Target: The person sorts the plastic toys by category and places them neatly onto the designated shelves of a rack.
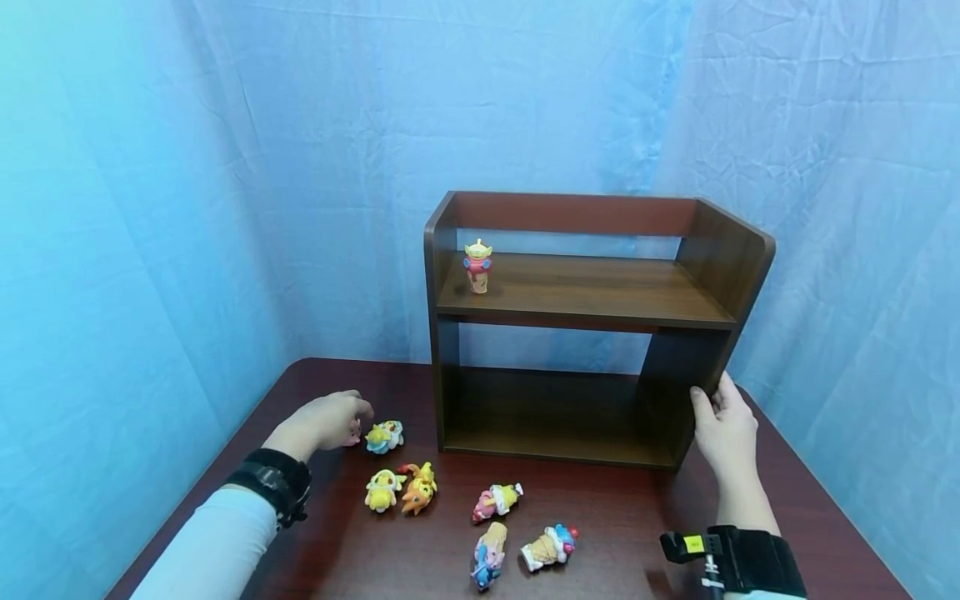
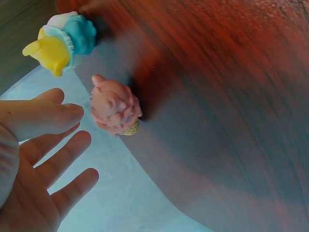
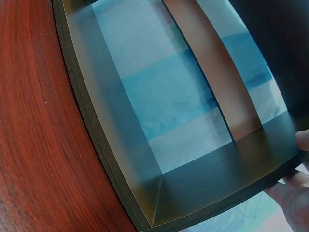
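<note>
My left hand is over the left part of the table, beside a pink pig-like figurine with a cone-like base. In the left wrist view its fingers are spread and stay apart from the figurine. Close by lies a yellow and teal figurine. My right hand grips the right side panel of a dark brown two-tier wooden shelf, thumb on the inner face and fingers outside. On the upper tier, at the left, a green-headed figurine in red stands upright.
Toward the front of the dark red table lie a yellow figurine, an orange one, a pink and yellow one, a blue-and-pink cone figurine and another cone figurine. Blue cloth hangs behind.
</note>
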Available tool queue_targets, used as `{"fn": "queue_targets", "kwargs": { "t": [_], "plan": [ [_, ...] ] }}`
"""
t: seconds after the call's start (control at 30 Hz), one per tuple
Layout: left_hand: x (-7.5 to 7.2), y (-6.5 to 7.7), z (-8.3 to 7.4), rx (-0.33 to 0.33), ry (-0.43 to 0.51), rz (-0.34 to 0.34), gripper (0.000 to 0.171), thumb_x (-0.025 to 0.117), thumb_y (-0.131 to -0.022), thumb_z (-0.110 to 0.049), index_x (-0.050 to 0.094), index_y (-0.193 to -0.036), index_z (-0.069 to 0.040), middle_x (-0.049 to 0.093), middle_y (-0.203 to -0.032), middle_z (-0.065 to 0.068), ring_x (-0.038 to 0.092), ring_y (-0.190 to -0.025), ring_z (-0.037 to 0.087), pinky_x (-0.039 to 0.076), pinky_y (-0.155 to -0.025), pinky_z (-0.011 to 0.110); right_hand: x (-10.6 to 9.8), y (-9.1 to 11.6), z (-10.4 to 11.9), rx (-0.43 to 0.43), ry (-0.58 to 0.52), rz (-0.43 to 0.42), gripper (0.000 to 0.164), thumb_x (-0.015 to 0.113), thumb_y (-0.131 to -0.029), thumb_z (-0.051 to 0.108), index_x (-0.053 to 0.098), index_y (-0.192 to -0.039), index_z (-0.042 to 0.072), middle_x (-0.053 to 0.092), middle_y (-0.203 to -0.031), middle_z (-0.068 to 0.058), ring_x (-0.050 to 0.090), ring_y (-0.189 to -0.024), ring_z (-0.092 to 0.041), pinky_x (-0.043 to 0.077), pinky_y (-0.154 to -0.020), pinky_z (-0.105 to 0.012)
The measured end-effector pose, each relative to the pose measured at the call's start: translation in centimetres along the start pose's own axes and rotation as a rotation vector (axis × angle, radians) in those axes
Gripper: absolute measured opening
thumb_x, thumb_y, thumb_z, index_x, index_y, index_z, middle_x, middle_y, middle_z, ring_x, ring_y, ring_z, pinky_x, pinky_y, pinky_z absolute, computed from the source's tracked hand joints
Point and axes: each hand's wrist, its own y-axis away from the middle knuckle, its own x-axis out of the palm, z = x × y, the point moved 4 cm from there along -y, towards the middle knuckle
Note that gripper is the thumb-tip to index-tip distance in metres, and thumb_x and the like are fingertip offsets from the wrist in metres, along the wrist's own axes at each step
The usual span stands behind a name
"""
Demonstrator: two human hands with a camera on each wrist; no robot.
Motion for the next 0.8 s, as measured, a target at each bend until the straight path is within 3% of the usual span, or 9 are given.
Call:
{"fn": "queue_targets", "kwargs": {
  "t": [0.13,0.37,0.8],
  "plan": [
    [0.3,0.0,0.1,0.024,-0.022,0.003,0.029,0.074,-0.090,-0.002,0.074,-0.117,-0.012,0.061,-0.114,0.007,0.053,-0.079,0.016,0.047,-0.072,0.034,0.0,0.0,0.0,0.003,0.002,0.000,0.045,0.047,-0.108,0.031,0.049,-0.151,0.019,0.062,-0.137,-0.016,0.058,-0.126,-0.037,0.046,-0.098,-0.059],
    [0.9,-0.3,0.5,0.005,-0.017,0.043,0.025,0.071,-0.093,-0.003,0.074,-0.116,-0.012,0.060,-0.110,0.005,0.054,-0.080,0.015,0.050,-0.074,0.035,0.0,0.0,0.0,-0.003,0.007,-0.004,0.044,0.048,-0.108,0.031,0.050,-0.150,0.018,0.063,-0.135,-0.016,0.059,-0.124,-0.036,0.046,-0.097,-0.058],
    [1.6,-0.5,1.1,0.019,-0.090,0.030,0.016,0.071,-0.095,-0.010,0.077,-0.109,-0.016,0.063,-0.108,0.004,0.056,-0.089,0.019,0.051,-0.079,0.038,-0.2,0.1,0.1,0.006,0.005,-0.006,0.043,0.048,-0.108,0.032,0.051,-0.149,0.020,0.062,-0.138,-0.013,0.058,-0.126,-0.034,0.047,-0.097,-0.057]
  ]
}}
